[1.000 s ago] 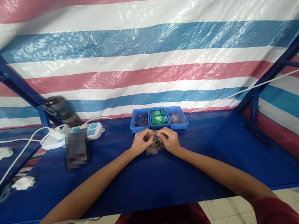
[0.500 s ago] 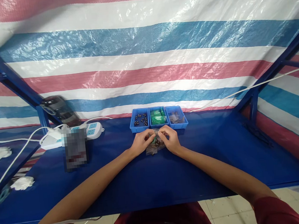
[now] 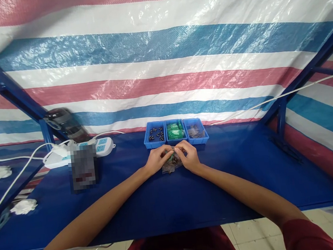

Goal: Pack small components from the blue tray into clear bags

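A clear plastic bag (image 3: 171, 165) with small brown and green pieces inside lies on the blue table, in front of three blue bins. My left hand (image 3: 157, 159) pinches the bag's top edge from the left. From the right, my right hand (image 3: 189, 156) pinches the same edge, its fingertips close to those of the left. Just beyond the hands, the left bin (image 3: 156, 144) holds small black parts, the middle bin (image 3: 177, 139) green packets, and the right bin (image 3: 197, 141) small clear bags.
On the left of the table (image 3: 174, 203) are a white power strip (image 3: 105, 146), a blurred dark object (image 3: 84, 167), a dark bottle (image 3: 68, 124) and crumpled white tissue (image 3: 24, 206). Dark cord (image 3: 286, 149) lies at the right. Blue frame posts flank the striped sheet (image 3: 161, 66).
The fingertips of both hands have shifted very slightly at the bag's top edge, which both still hold. The bins and other objects stay in place.
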The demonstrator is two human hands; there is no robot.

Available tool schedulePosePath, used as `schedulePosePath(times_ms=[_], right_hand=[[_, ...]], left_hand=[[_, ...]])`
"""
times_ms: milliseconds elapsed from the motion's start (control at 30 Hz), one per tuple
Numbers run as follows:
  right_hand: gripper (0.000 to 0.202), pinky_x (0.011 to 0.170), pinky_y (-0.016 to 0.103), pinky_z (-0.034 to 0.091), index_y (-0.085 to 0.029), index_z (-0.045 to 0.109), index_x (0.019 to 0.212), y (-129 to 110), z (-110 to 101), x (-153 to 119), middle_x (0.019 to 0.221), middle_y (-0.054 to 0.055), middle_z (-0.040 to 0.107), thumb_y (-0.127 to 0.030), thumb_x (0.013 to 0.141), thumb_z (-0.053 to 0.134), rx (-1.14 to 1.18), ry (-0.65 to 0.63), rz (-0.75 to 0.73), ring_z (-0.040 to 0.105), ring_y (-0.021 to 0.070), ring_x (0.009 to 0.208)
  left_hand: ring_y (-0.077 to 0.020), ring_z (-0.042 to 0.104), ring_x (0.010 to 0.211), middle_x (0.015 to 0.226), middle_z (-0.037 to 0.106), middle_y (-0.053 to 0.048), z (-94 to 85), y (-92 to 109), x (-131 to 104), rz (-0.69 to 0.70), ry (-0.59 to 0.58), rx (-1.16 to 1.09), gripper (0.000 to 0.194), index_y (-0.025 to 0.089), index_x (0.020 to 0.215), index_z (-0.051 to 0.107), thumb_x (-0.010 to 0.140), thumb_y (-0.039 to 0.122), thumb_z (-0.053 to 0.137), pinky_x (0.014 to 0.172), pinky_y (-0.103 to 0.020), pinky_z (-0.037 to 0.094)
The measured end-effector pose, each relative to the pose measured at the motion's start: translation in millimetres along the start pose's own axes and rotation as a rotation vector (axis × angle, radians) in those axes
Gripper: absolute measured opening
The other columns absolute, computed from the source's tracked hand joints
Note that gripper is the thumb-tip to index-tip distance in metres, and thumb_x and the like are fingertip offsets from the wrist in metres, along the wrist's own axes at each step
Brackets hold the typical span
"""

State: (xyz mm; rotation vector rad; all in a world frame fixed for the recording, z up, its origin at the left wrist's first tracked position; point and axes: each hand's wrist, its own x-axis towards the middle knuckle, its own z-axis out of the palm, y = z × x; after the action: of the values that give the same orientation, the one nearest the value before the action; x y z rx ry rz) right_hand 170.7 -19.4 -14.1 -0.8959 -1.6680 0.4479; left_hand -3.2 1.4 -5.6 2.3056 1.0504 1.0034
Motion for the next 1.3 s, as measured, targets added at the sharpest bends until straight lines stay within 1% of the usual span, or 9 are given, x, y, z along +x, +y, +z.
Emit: schedulePosePath(times_ms=[167,267,433,533,700,933,1167,1300], right_hand=[[0.022,0.059,0.027,0.043,-0.019,0.06,0.08,0.4,0.1,0.0,0.074,0.003,0.055,-0.032,0.091,0.046,-0.005,0.005,-0.003,0.051,0.0139,0.063],[0.022,0.058,0.027,0.043,-0.019,0.06,0.079,0.0,-0.3,0.5,0.074,0.003,0.055,-0.033,0.091,0.047,-0.003,-0.014,0.001,0.051,0.0138,0.063],[0.019,0.058,0.026,0.044,-0.019,0.061,0.086,-0.7,-0.6,0.9,0.08,0.004,0.055,-0.032,0.09,0.049,0.009,-0.047,0.009,0.052,0.0133,0.065],[0.017,0.057,0.025,0.044,-0.019,0.061,0.092,-0.1,0.0,1.5,0.084,0.004,0.055,-0.032,0.089,0.051,0.022,-0.057,0.024,0.052,0.0131,0.065],[0.018,0.056,0.025,0.044,-0.019,0.059,0.083,1.5,0.8,2.5,0.081,0.003,0.054,-0.033,0.089,0.05,0.025,-0.053,0.03,0.051,0.0126,0.064],[0.018,0.055,0.024,0.043,-0.019,0.057,0.08,2.0,1.2,1.7,0.078,0.003,0.053,-0.033,0.089,0.05,0.027,-0.046,0.021,0.05,0.0124,0.063],[0.018,0.055,0.025,0.042,-0.019,0.057,0.078,0.1,0.3,1.5,0.077,0.002,0.052,-0.032,0.089,0.05,0.031,-0.037,0.017,0.05,0.0121,0.062],[0.019,0.056,0.025,0.042,-0.019,0.058,0.081,0.7,0.2,1.4,0.078,0.002,0.053,-0.033,0.09,0.049,0.032,-0.042,0.024,0.05,0.0121,0.062]], left_hand=[[-0.0096,0.058,0.058,0.075,0.068,-0.001,1.5,-2.5,-0.7,-0.006,0.069,-0.03,0.025,0.017,0.087,0.063,0.087,0.04,0.053,0.058,-0.019,0.045],[-0.0097,0.058,0.056,0.07,0.067,0.0,1.6,-1.9,-1.3,-0.013,0.101,-0.058,0.026,0.017,0.082,0.064,0.086,0.041,0.055,0.056,-0.019,0.045],[-0.0093,0.056,0.053,0.062,0.064,0.001,0.0,-0.2,-1.9,-0.026,0.143,-0.096,0.028,0.016,0.076,0.064,0.085,0.041,0.056,0.053,-0.019,0.043],[-0.0093,0.055,0.052,0.059,0.062,0.001,-1.6,0.5,-1.8,-0.032,0.146,-0.126,0.027,0.015,0.079,0.064,0.086,0.04,0.055,0.051,-0.019,0.042],[-0.0094,0.053,0.049,0.057,0.06,0.001,-3.3,1.9,-0.6,-0.027,0.122,-0.154,0.028,0.015,0.084,0.064,0.087,0.04,0.052,0.05,-0.019,0.042],[-0.008,0.05,0.048,0.059,0.06,0.002,-2.5,2.0,-0.5,-0.042,0.119,-0.144,0.026,0.015,0.089,0.062,0.088,0.039,0.051,0.05,-0.019,0.041],[-0.0089,0.052,0.051,0.06,0.06,0.001,-1.4,0.9,-0.8,-0.024,0.132,-0.132,0.026,0.015,0.083,0.063,0.088,0.038,0.052,0.051,-0.019,0.041],[-0.0097,0.054,0.053,0.061,0.061,0.0,-2.3,2.6,-0.5,-0.011,0.13,-0.112,0.026,0.015,0.083,0.064,0.088,0.037,0.052,0.053,-0.019,0.042]])
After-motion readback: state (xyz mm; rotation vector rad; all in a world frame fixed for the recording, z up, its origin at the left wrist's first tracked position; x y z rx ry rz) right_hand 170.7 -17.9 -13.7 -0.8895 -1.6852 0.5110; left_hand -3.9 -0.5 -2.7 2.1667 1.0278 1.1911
